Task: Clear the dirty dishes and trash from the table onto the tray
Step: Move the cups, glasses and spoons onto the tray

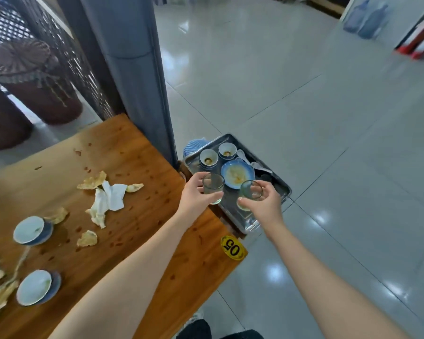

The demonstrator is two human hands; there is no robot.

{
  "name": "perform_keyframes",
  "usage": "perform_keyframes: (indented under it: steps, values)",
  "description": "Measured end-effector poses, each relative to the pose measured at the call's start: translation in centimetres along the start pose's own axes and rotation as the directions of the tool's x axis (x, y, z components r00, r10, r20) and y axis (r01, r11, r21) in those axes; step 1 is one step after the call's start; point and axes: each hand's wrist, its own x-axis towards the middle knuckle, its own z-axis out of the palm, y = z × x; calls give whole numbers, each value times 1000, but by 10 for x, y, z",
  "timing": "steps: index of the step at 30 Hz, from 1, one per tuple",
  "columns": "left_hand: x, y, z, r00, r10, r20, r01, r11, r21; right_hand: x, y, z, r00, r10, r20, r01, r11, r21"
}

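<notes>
My left hand [196,193] grips a clear drinking glass [214,187] and my right hand [264,204] grips a second glass [250,192]; both are held over the near half of the metal tray [283,185]. The tray holds two small bowls [208,157] [227,150], a blue plate with food residue [238,173] and a white spoon [242,154]. On the wooden table [137,228] lie two blue-and-white bowls [31,230] [36,287], crumpled white napkins [109,196] and several stained paper scraps [92,183].
A grey pillar [132,69] rises at the table's far corner, next to the tray. A yellow tag marked 05 [233,248] sits at the table's right edge. Shiny tiled floor [328,143] spreads to the right. Brown stools [44,99] stand at the far left.
</notes>
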Motion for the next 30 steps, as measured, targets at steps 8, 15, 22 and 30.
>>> perform_keyframes:
  steps: [8, 15, 22, 30]
  values:
    - [54, 12, 62, 999, -39, 24, 38, 999, 36, 85, 10, -42, 999, 14, 30, -14, 1000, 3]
    - [90, 20, 143, 980, -138, -145, 141, 990, 10, 176, 31, -98, 975, -12, 222, 27, 998, -65]
    - [109, 5, 222, 925, -255, -281, 245, 967, -70, 246, 65, -140, 907, 11, 421, 58, 987, -151]
    - [116, -69, 288, 849, -387, -361, 370, 922, -117, 270, 155, -147, 887, -6, 462, 159, 943, -291]
